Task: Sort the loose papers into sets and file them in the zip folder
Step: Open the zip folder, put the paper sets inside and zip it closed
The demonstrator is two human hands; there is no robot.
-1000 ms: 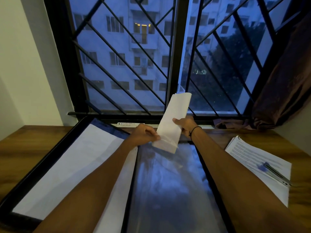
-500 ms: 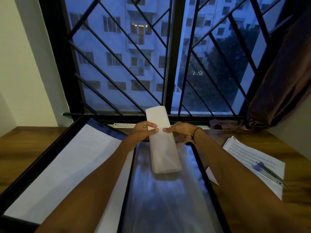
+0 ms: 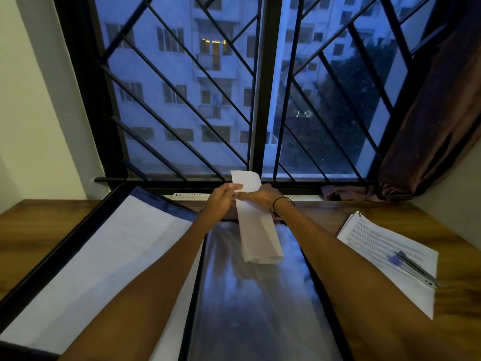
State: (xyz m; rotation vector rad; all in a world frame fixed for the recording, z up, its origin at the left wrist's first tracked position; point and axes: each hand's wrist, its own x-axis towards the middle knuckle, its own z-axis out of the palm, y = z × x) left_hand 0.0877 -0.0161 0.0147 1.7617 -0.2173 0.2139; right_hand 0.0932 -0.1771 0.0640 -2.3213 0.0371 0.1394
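Hidden: the near edge of the folder (image 3: 260, 308) is cut off by the frame; print on the paper stack (image 3: 385, 259) is too small to read.
Folded papers: a folded white bundle (image 3: 256, 225) sits over the folder's far end, by the bench's far edge.
Left hand: the left hand (image 3: 221, 201) pinches the bundle's upper left edge.
Right hand: the right hand (image 3: 260, 198) grips it from the right; its fingers are partly hidden.
Folder: open, white sheet (image 3: 104, 261) in its left half, shiny sleeve on the right.
Bench: wooden bench (image 3: 33, 225); the paper stack with a pen (image 3: 413, 267) lies toward the right edge.
Room: barred window (image 3: 234, 87), dark curtain (image 3: 429, 126) at right.
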